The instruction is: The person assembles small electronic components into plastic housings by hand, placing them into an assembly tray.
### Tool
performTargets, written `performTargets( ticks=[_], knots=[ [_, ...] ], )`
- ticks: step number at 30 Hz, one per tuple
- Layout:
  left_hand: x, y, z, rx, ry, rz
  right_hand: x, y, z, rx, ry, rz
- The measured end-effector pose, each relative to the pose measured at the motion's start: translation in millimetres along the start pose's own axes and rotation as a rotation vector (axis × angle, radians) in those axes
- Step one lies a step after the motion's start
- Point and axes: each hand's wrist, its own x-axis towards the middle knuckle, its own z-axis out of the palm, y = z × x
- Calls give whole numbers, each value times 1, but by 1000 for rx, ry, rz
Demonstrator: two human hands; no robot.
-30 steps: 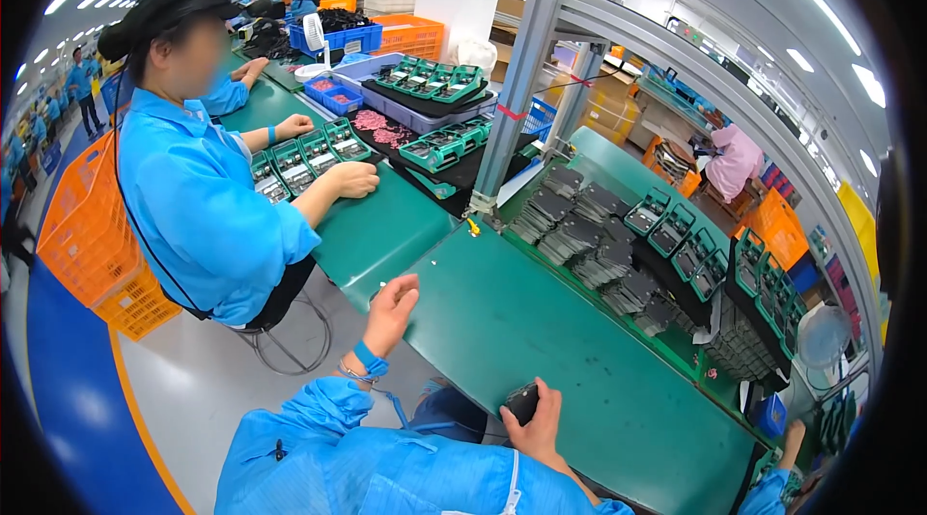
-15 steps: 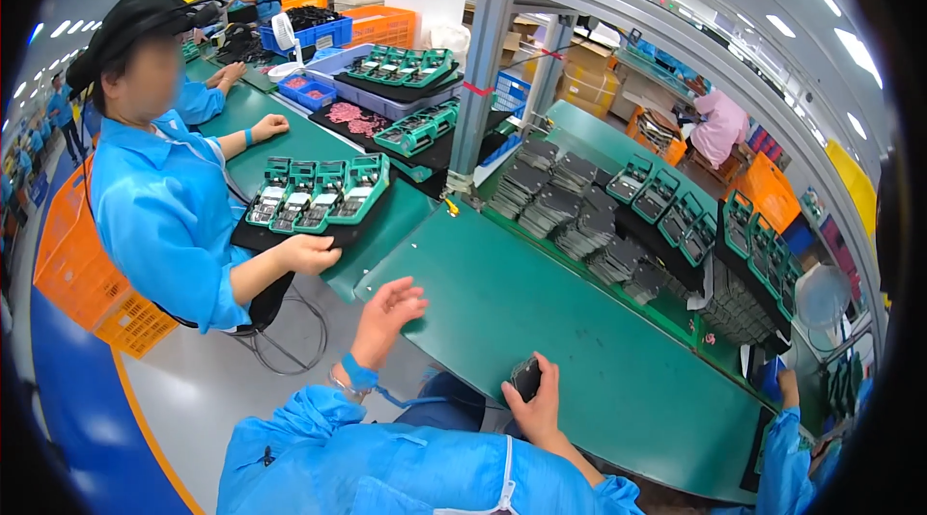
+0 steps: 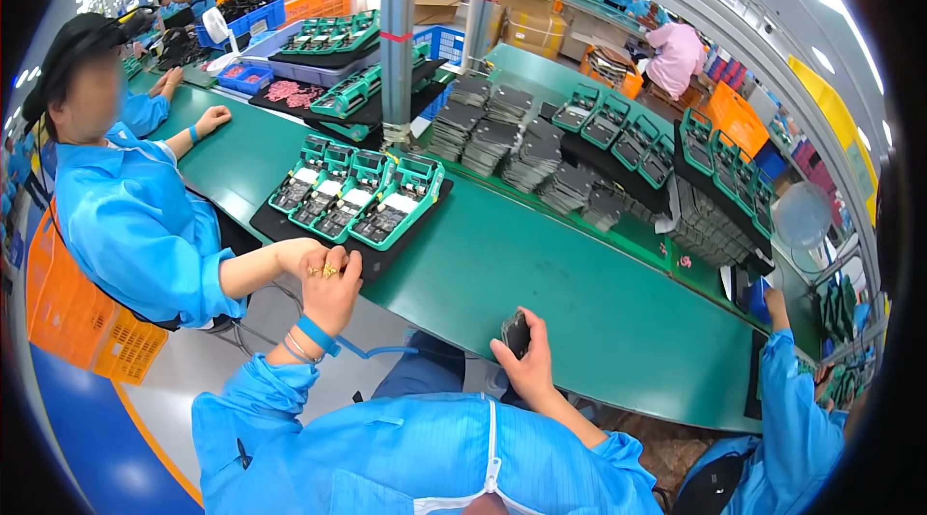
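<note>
My left hand [image 3: 331, 291] has its fingers curled at the near edge of a black tray [image 3: 386, 262], right against the co-worker's hand [image 3: 297, 256]; it appears to grip that edge. On the tray stand several green fixtures [image 3: 398, 203] in a row, with dark and silvery parts set in them. Close to the bench's front edge, my right hand [image 3: 529, 365] is closed around a small stack of thin dark plates [image 3: 516, 334], held on edge. A blue wrist strap [image 3: 317, 334] with a cord circles my left wrist.
Behind the green bench [image 3: 541, 274] stand stacks of grey plates [image 3: 531, 148] and more green fixtures [image 3: 603, 119]. A metal post [image 3: 398, 42] rises at the bench's far side. The co-worker [image 3: 135, 196] sits at left; another person's sleeve [image 3: 797, 389] is at right.
The tray of green fixtures has moved right onto my part of the bench. My left hand has gone from spread to curled at its edge. My right hand still holds the plates.
</note>
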Motion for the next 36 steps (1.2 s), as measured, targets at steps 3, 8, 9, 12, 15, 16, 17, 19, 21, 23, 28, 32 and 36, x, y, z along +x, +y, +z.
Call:
performTargets(
  ticks=[3,8,9,12,15,16,17,19,21,23,28,32,36],
  knots=[
    [7,8,7,-26,-43,72,-5,7,-8,35,39,23],
    [8,14,21,34,-93,223,-14,20,-20,105,73,57],
    [7,11,21,21,-103,258,-15,21,-23,103,82,63],
    [13,21,17,-91,-99,304,-20,24,-31,129,92,84],
    [17,51,15,-229,-51,382,-19,27,-37,226,122,112],
    [17,66,15,-287,-44,406,-17,28,-42,236,145,112],
    [14,80,16,-324,-60,430,-16,27,-47,247,161,111],
    [9,116,18,-430,-37,465,-15,23,-59,276,194,104],
    [6,152,18,-492,-6,508,-17,20,-74,290,227,92],
    [12,184,15,-584,-16,544,-19,12,-87,287,234,103],
    [23,259,18,-819,-15,641,-27,-1,-114,47,258,26],
    [27,293,29,-932,-80,702,-39,-7,-139,-209,233,-21],
    [31,281,5,-1282,-327,433,-60,-6,-157,-401,149,-73]
  ],
)
